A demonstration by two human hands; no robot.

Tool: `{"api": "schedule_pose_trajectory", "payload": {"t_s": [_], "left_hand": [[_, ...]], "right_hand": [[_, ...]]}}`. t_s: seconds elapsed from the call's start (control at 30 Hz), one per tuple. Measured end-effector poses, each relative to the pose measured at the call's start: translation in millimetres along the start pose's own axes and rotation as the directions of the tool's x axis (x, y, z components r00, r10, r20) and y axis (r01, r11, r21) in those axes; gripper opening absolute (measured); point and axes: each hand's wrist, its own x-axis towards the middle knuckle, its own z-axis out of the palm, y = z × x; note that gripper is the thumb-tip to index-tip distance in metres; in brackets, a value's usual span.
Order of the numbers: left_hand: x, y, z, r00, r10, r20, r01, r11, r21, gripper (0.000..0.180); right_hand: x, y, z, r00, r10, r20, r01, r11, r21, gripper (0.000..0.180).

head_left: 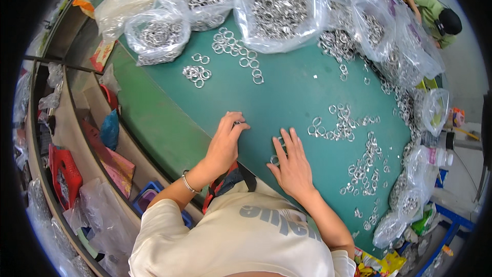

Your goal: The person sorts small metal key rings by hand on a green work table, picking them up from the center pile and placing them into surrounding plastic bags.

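Observation:
My left hand [225,138] rests on the green tabletop [271,102], fingers curled and thumb close to them. A small dark and silvery bit shows between those fingers, too small to name. To its right my right hand [293,168] lies flat with fingers spread. Beside its thumb a metal ring [274,160] sits on the table, partly covered by the hand. Farther off lie a chain-like row of metal rings [249,63] and a small heap of rings [197,75]. Loose rings [342,124] are scattered to the right.
Clear plastic bags full of rings [281,7] line the far edge, and more bags [374,28] stand along the right. Shelves at the left hold a red tray [65,174] and a blue bag [109,130]. Another person [435,15] is at the far right.

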Motion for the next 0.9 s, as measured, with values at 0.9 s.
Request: {"api": "schedule_pose_trajectory", "payload": {"t_s": [0.9], "left_hand": [[19.6, 8.3, 7.4, 0.997, -0.044, 0.061, 0.031, 0.980, 0.194, 0.049]], "right_hand": [[-5.3, 12.8, -31.5, 0.962, 0.139, -0.237, -0.105, 0.983, 0.149, 0.035]]}}
